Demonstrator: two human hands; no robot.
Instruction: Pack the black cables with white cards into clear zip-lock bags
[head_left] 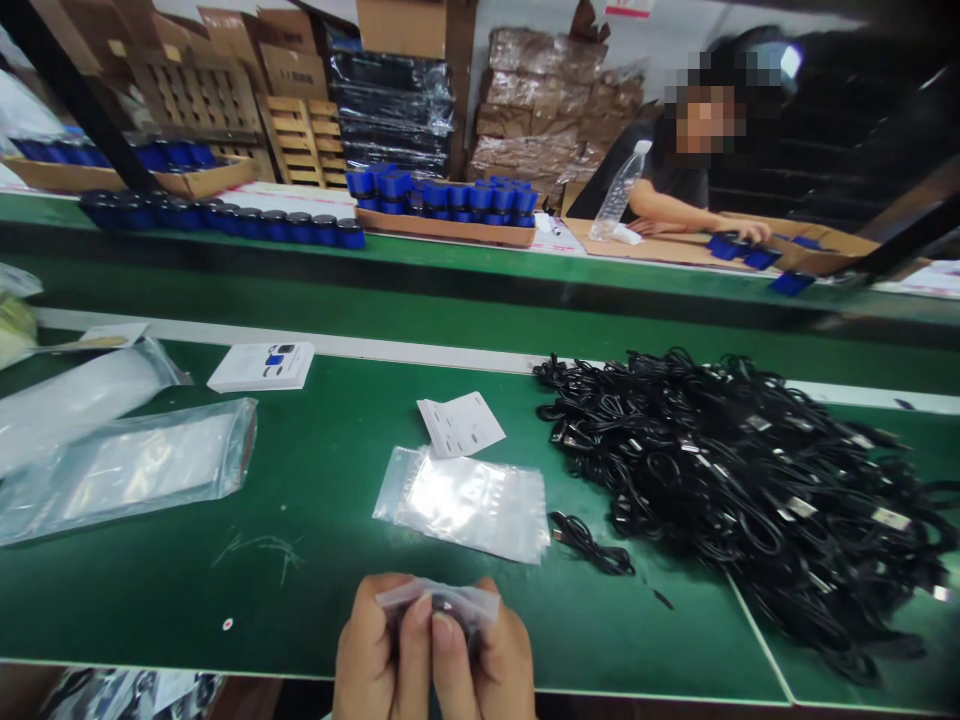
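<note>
Close to the front edge of the green table, my left hand (382,645) and my right hand (480,655) are pressed side by side. Both are closed on a small clear plastic bag (480,603), thumbs together at its top. Something dark shows inside the bag, mostly hidden by my fingers. Just beyond my hands lies a stack of flat clear bags (472,505), with a folded printed leaflet (465,425) touching its far edge. Right of that stack is one coiled black USB cable (592,545).
A large heap of black cables (720,480) covers the right side. Larger plastic bags (142,460) and a stack of leaflets (262,366) lie left. Behind, a raised shelf holds blue-and-black items (450,200) in cartons and a bottle (621,190); a co-worker's hand (742,230) touches blue pieces.
</note>
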